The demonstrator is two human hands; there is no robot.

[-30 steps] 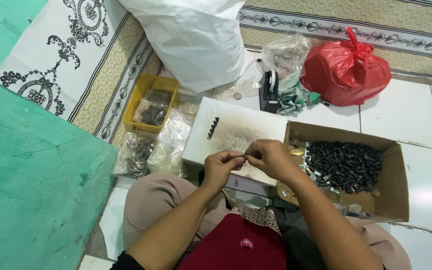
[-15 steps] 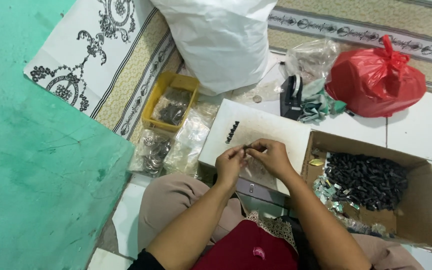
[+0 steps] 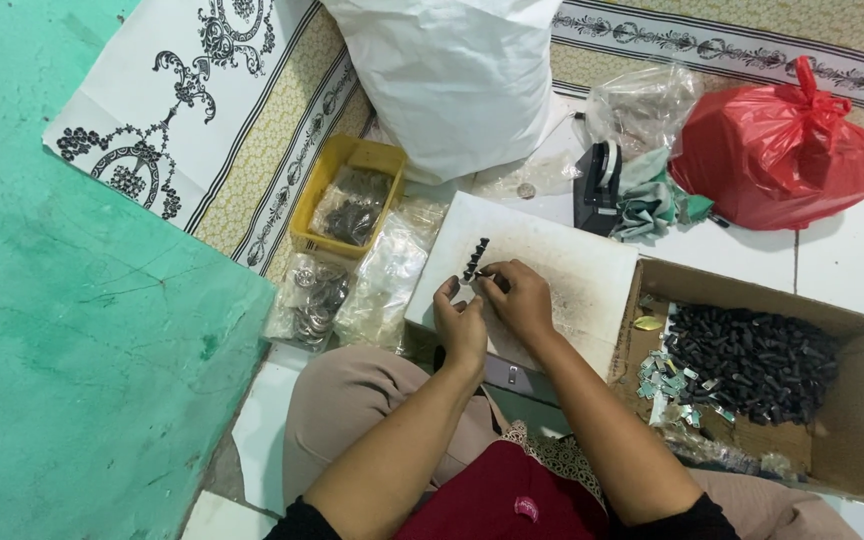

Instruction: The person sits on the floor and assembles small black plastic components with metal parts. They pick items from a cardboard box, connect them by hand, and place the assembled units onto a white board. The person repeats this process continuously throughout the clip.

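Both hands meet over the white board (image 3: 552,270) on the person's lap. Right hand (image 3: 520,298) pinches a small black part (image 3: 484,274) at its fingertips, just below the short row of black pieces (image 3: 475,258) standing on the board. Left hand (image 3: 460,320) sits touching the right, fingers curled; what it grips I cannot tell. Cardboard box (image 3: 857,440) of black parts lies well right.

We see bright, even, diffuse light, no clear source. Soft shadows only under white sack (image 3: 452,80) and inside cardboard box (image 3: 857,450). Mild sheen on red plastic bag (image 3: 782,150). Focus sharp; slight wide-angle bending at edges.
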